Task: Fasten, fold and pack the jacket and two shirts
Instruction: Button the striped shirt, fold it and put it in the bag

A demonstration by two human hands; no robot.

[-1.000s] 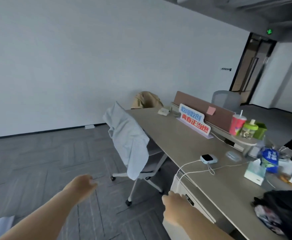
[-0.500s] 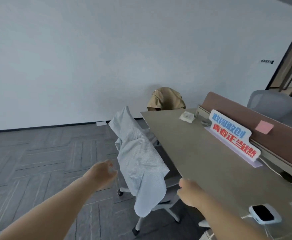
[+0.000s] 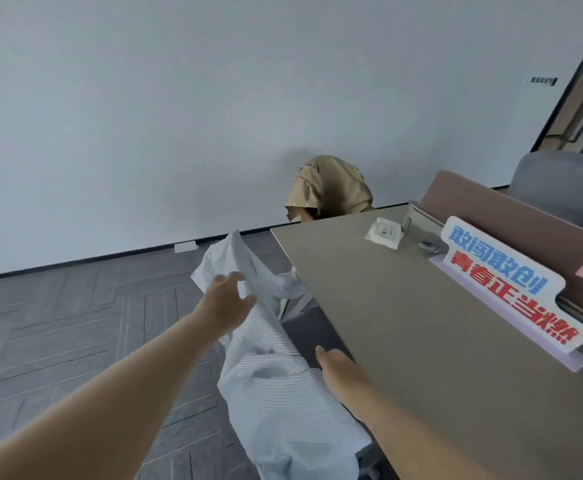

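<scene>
A pale striped shirt (image 3: 276, 386) hangs over an office chair pushed against the table's left edge. My left hand (image 3: 226, 299) is at the shirt's upper part, with a fold of the fabric between thumb and fingers and the cloth bunched up above it. Lower down, my right hand (image 3: 338, 370) reaches forward with its fingers extended, beside the table edge and just over the shirt, holding nothing. A tan jacket (image 3: 328, 188) is draped over another chair beyond the table's far end.
The beige table (image 3: 404, 341) fills the right side. On it stand a white sign with blue and red characters (image 3: 511, 285) and a small white box (image 3: 385, 232). A brown divider (image 3: 511, 209) and a grey chair (image 3: 560, 178) lie behind. Grey floor spreads to the left.
I have moved closer to the chair. My left hand has reached the shirt's top and taken hold of the fabric, which is now bunched and raised. My right hand has moved forward along the table edge.
</scene>
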